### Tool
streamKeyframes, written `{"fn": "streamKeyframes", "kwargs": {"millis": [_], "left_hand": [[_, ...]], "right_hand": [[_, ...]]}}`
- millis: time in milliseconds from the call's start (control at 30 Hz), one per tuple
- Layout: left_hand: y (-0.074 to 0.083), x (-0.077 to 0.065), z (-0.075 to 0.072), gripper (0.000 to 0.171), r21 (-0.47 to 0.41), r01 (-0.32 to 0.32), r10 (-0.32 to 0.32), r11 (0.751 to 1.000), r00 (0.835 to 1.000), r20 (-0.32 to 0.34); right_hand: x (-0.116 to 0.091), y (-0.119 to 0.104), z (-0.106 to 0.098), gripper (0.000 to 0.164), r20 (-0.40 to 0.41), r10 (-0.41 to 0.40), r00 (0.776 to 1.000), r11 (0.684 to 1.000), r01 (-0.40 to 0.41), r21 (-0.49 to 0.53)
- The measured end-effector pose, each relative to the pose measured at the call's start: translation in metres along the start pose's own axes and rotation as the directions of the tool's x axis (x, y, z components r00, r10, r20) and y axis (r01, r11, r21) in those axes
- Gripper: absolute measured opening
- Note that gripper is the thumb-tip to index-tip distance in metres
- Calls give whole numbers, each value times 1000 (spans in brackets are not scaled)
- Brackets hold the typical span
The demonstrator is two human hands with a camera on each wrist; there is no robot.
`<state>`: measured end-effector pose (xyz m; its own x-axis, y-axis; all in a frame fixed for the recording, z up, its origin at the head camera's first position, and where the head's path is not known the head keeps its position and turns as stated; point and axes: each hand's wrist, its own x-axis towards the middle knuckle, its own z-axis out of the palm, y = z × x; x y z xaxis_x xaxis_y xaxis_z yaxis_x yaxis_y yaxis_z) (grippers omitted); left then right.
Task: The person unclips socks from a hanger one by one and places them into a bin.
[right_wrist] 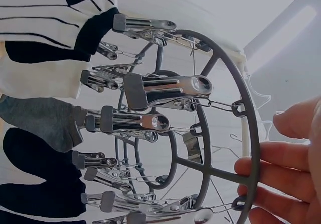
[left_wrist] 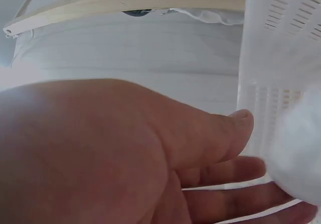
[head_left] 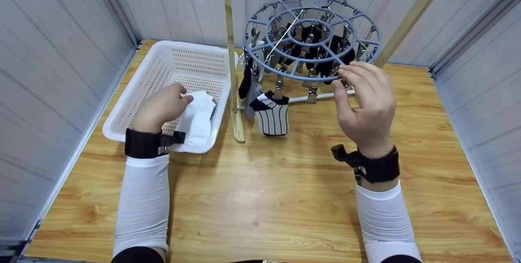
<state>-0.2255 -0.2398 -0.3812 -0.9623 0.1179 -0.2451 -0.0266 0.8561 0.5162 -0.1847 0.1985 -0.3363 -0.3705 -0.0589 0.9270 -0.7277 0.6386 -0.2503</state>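
Observation:
My left hand (head_left: pixel 163 106) hovers inside the white basket (head_left: pixel 112 126), beside white socks (head_left: pixel 197 122) lying at its bottom. In the left wrist view, its thumb and fingers are apart with the blurred white sock (left_wrist: pixel 301 148) near the fingertips; nothing is pinched between them. At the right edge of a round blue-grey clip hanger (head_left: pixel 301 76), my right hand (head_left: pixel 368 102) touches the ring with its fingertips. The right wrist view has those fingers (right_wrist: pixel 281 176) reaching behind the ring, the thumb held away. A black-and-white striped sock (head_left: pixel 274 118) hangs from a front clip.
Several black, grey and white socks (right_wrist: pixel 40 121) hang from metal clips around the hanger. A bare clip (head_left: pixel 312 94) dangles at its front. One wooden post (head_left: pixel 230 51) stands between basket and hanger, another (head_left: pixel 413 14) at right. Ribbed walls (head_left: pixel 49 71) enclose the wooden tabletop (head_left: pixel 252 202).

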Motion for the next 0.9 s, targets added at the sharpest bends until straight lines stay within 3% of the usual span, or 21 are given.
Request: {"fn": "streamKeyframes", "kwargs": {"millis": [167, 367, 467, 567, 700, 767, 900], "left_hand": [[8, -5, 0, 60, -47, -32, 30, 998, 998, -47], [26, -11, 4, 52, -90, -167, 158, 982, 982, -102], [37, -15, 9, 45, -122, -271, 264, 955, 962, -71], [51, -19, 18, 40, -190, -375, 379, 907, 925, -16], [74, -20, 37, 42, -249, -447, 467, 859, 884, 24], [85, -20, 47, 47, -252, -459, 481, 852, 876, 32], [100, -16, 67, 56, -252, -450, 474, 857, 880, 38]], "right_hand": [[1, 4, -2, 20, -11, 10, 1000, 1000, -10, -4], [3, 8, -3, 23, -21, 22, 1000, 1000, -22, -21], [5, 9, -3, 23, -21, 28, 999, 999, -29, -28], [5, 7, -3, 24, -34, 30, 999, 999, -31, -19], [6, 0, -2, 25, -59, 4, 998, 1000, -4, 4], [6, -3, 0, 26, -59, -21, 998, 1000, 22, 15], [4, -7, 3, 26, -35, -65, 997, 997, 66, 31]]}}
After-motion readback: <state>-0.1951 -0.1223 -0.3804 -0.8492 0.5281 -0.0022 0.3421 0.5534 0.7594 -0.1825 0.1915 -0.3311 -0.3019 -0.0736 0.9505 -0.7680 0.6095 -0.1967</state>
